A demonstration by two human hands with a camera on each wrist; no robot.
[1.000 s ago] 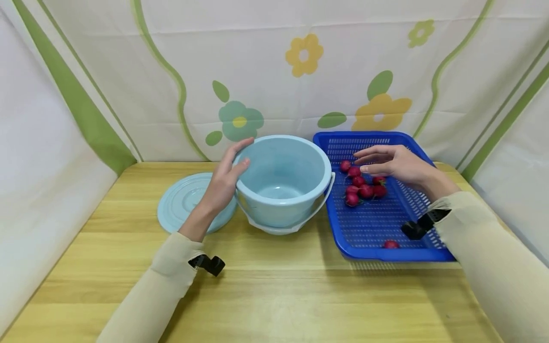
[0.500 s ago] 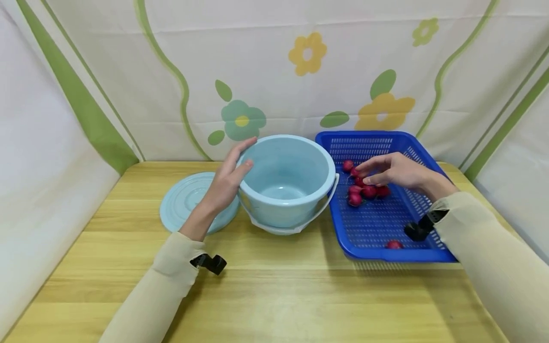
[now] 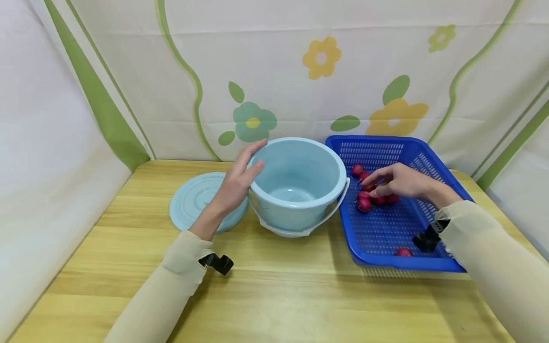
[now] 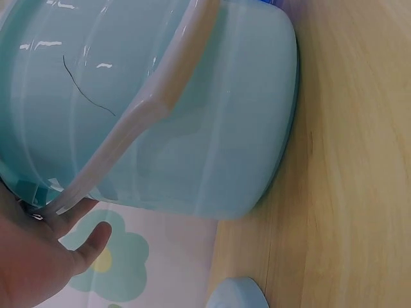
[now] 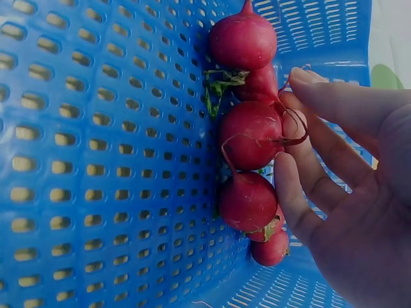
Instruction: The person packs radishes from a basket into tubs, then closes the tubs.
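In the head view, a pale blue bucket (image 3: 298, 183) is steadied on the table (image 3: 274, 290) by the left hand (image 3: 238, 183), whose straight fingers are laid against the rim without curling round it; a lid (image 3: 193, 200) lies flat just beside the bucket. The right hand (image 3: 396, 181) is lowered into a blue basket (image 3: 386, 228), over a cluster of radishes (image 3: 364, 202), and one radish (image 3: 403, 251) is left apart near the front wall. In the left wrist view, the bucket's wall (image 4: 212, 128) and its white handle (image 4: 160, 96) are seen close up, with the palm (image 4: 38, 256) pressed flat at the rim. In the right wrist view, the fingertips (image 5: 308, 83) are bent onto the radishes (image 5: 250, 135), touching them, but a finished pinch is not shown. The step in hand is judged to be the picking of radishes from the basket; the next move would call for the fingers to be closed round one or more and lifted clear of the basket wall.
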